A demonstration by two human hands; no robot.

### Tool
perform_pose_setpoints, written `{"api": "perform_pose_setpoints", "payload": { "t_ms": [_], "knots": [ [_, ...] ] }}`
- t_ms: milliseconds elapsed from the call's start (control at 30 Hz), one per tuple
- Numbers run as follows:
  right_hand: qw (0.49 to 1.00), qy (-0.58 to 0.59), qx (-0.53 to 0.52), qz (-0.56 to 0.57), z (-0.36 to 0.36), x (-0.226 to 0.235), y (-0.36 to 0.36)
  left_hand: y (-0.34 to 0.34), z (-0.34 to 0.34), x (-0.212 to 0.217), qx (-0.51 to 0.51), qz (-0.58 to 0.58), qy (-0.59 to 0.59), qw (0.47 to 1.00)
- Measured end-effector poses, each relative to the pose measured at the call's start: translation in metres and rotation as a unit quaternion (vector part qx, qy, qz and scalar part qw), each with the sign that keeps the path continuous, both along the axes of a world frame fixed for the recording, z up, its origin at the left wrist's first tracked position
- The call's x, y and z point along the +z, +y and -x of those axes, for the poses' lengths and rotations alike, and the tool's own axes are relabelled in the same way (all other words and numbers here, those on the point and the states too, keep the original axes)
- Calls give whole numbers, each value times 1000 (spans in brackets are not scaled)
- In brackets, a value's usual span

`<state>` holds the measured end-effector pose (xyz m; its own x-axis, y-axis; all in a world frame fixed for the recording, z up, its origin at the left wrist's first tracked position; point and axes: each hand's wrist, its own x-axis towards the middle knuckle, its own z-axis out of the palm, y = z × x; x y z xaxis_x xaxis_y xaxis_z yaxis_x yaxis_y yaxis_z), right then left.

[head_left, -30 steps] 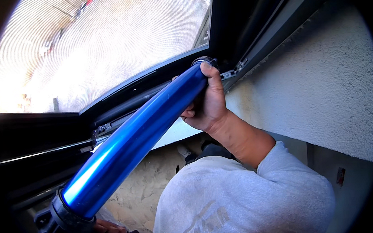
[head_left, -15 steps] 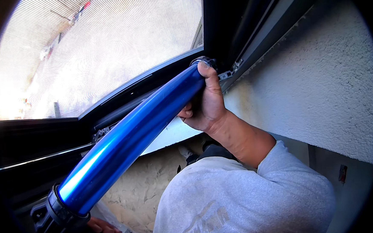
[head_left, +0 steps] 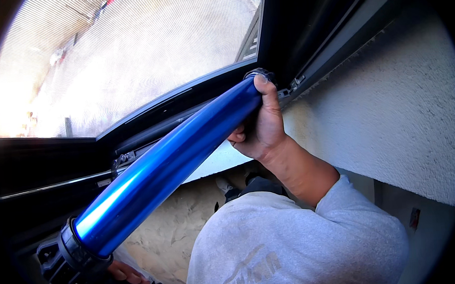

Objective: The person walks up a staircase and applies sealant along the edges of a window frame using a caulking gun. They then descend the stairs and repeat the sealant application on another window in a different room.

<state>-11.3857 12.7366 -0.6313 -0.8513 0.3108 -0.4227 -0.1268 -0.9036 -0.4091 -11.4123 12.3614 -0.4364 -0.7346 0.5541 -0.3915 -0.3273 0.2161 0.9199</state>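
A caulking gun point(head_left: 169, 164) with a shiny blue barrel slants across the view, from lower left up to the right. My right hand point(head_left: 267, 126) wraps round the barrel near its far end, the thumb lying along the top by a black end ring point(head_left: 260, 75). At the lower left, the black handle part point(head_left: 73, 261) is gripped by my left hand point(head_left: 122, 273). Much of that hand is hidden behind the black fitting, though several fingers show below it. Something clear and plastic-like shows just behind those fingers.
A dark-framed window point(head_left: 144, 64) with a mesh screen fills the upper left. Metal window hardware point(head_left: 123, 160) sits on the frame, with a hinge piece point(head_left: 293, 87) at the right. A rough white wall point(head_left: 392, 111) runs along the right side. Below lies a stained floor point(head_left: 165, 229).
The far end of the caulking gun and my right hand have shifted a little to the right in view. The window has moved slightly too. Both hands keep their hold.
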Motion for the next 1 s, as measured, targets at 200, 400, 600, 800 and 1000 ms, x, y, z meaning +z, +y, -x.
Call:
{"api": "perform_pose_setpoints", "payload": {
  "t_ms": [200,400,600,800,1000],
  "knots": [
    [998,64,24,16,-1,-15,6,-2,2,-4,-19,-9,-9,1000],
    [998,55,30,31,-2,-16,1,-6,6,-6,-38,-20,-10,999],
    [999,42,14,23,-4,-10,-1,-9,8,-7,-43,-29,-11,999],
    [999,-28,-8,-20,-3,3,-10,-9,10,-3,-28,-21,-24,999],
    [999,36,2,4,-6,-8,-7,-8,12,0,-20,-12,-34,999]
  ]
}}
